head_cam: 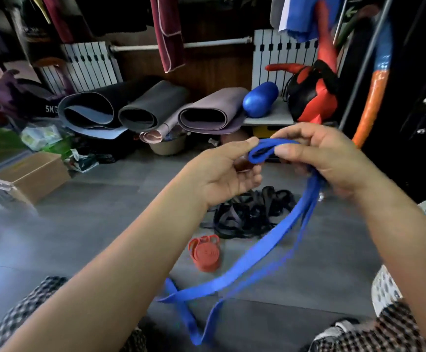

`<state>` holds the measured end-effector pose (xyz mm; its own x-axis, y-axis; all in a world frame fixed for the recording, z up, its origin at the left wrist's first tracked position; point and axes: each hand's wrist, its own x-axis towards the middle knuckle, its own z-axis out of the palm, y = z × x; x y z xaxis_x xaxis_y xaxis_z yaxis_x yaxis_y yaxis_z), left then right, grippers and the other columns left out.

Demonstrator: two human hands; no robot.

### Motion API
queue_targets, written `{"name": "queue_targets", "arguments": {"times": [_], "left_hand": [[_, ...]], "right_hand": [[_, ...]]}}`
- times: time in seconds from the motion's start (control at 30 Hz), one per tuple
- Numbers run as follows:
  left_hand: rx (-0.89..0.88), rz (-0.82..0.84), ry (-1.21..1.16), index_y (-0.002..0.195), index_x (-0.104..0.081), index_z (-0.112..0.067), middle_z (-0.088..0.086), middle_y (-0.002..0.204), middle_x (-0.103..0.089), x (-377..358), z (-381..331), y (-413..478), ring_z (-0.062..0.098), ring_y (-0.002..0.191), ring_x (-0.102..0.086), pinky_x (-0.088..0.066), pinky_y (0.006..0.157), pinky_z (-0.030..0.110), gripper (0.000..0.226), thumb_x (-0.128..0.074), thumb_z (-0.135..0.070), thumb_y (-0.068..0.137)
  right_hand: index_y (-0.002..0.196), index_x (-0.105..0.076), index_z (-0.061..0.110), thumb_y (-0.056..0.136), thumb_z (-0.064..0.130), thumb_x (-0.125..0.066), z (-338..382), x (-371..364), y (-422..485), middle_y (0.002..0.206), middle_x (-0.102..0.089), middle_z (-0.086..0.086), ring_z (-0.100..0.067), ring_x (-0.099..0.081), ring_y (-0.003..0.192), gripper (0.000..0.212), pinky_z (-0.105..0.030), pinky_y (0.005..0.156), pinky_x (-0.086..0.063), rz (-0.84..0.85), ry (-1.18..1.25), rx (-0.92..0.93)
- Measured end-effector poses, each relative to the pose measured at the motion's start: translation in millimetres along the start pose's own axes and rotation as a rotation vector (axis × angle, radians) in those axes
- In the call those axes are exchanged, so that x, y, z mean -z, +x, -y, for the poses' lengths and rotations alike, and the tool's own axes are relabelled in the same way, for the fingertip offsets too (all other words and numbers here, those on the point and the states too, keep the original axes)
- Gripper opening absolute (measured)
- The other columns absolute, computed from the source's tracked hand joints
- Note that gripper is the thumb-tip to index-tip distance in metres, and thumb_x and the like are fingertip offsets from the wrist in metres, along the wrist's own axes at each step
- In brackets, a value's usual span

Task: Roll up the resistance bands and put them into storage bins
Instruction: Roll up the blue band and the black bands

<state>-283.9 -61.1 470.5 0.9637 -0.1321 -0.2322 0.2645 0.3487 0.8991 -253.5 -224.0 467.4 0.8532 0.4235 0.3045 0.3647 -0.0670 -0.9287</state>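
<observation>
A long blue resistance band (pixel 252 255) hangs from both hands down to the grey floor, its lower end looped near my knees. My right hand (pixel 326 158) grips the small coiled start of the band between thumb and fingers. My left hand (pixel 227 171) pinches the same coil from the left with thumb and forefinger. On the floor beyond lie a rolled red-orange resistance band (pixel 205 252) and a tangled pile of black bands (pixel 252 214).
A white perforated basket (pixel 387 288) stands at the right edge by my knee. Rolled yoga mats (pixel 140 110), a blue roller (pixel 260 99) and a cardboard box (pixel 32 174) line the back and left. A bowl (pixel 168 146) sits under the mats.
</observation>
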Motion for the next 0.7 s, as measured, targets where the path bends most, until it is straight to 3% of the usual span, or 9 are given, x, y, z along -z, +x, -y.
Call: {"name": "queue_targets", "arguments": {"times": [0.1,0.2,0.27,0.37,0.47,0.6,0.7], "left_hand": [[0.006,0.011,-0.004,0.084,-0.060,-0.010,0.002,0.057,-0.060,-12.3,12.0,14.6,0.008,0.042,-0.055,-0.047,0.042,0.014,0.014,-0.052,-0.018,0.092],[0.004,-0.033,0.028,0.082,-0.059,-0.008,0.000,0.053,-0.060,-6.5,30.1,26.8,0.005,0.040,-0.053,-0.045,0.042,0.012,0.013,-0.052,-0.013,0.092],[0.035,-0.061,0.048,0.082,-0.060,-0.007,0.003,0.061,-0.061,3.6,46.1,36.4,0.004,0.041,-0.054,-0.045,0.043,0.011,0.013,-0.051,-0.010,0.091],[0.110,-0.077,-0.002,0.084,-0.061,-0.005,0.008,0.071,-0.061,21.4,65.8,49.3,0.007,0.046,-0.057,-0.047,0.047,0.013,0.011,-0.053,-0.010,0.090],[0.173,-0.078,-0.086,0.079,-0.063,-0.007,0.004,0.064,-0.065,37.5,77.9,62.9,0.010,0.049,-0.061,-0.049,0.048,0.015,0.015,-0.053,-0.009,0.089],[0.192,-0.038,-0.179,0.083,-0.060,-0.005,0.005,0.061,-0.066,51.6,87.7,85.6,0.011,0.049,-0.062,-0.048,0.044,0.016,0.009,-0.052,-0.007,0.086],[0.203,0.002,-0.347,0.085,-0.059,-0.003,0.008,0.063,-0.063,57.6,104.3,99.2,0.013,0.049,-0.060,-0.049,0.045,0.017,0.014,-0.057,-0.009,0.074]], "right_hand": [[0.089,-0.059,0.019,0.077,0.006,-0.066,-6.9,19.0,-6.2,0.065,-0.063,0.006,0.004,-0.049,0.046,0.019,-0.009,0.045,-0.035,-0.025,-0.073,-0.005],[0.091,-0.060,0.024,0.071,0.021,-0.069,-41.4,19.1,-12.5,0.079,-0.063,-0.004,-0.008,-0.053,0.061,0.022,-0.016,0.054,-0.042,0.063,-0.135,-0.096],[0.090,-0.061,0.029,0.071,0.022,-0.071,-66.9,16.4,-13.9,0.084,-0.065,-0.004,-0.013,-0.053,0.069,0.023,-0.019,0.062,-0.044,0.107,-0.200,-0.165],[0.091,-0.061,0.034,0.076,0.017,-0.071,-95.9,12.9,-10.5,0.087,-0.067,0.004,-0.004,-0.057,0.075,0.025,-0.021,0.075,-0.046,0.121,-0.247,-0.180],[0.089,-0.057,0.043,0.076,0.022,-0.073,-112.7,10.7,-1.7,0.089,-0.065,0.014,0.003,-0.058,0.078,0.030,-0.013,0.076,-0.043,0.131,-0.359,-0.161],[0.094,-0.056,0.042,0.073,0.030,-0.075,-136.5,3.5,7.8,0.096,-0.062,0.011,-0.001,-0.058,0.091,0.031,-0.011,0.081,-0.042,0.056,-0.313,-0.121],[0.097,-0.059,0.039,0.067,0.039,-0.069,-152.5,-7.6,11.7,0.096,-0.059,0.004,-0.003,-0.058,0.090,0.032,-0.015,0.084,-0.044,-0.036,-0.166,-0.120]]}}
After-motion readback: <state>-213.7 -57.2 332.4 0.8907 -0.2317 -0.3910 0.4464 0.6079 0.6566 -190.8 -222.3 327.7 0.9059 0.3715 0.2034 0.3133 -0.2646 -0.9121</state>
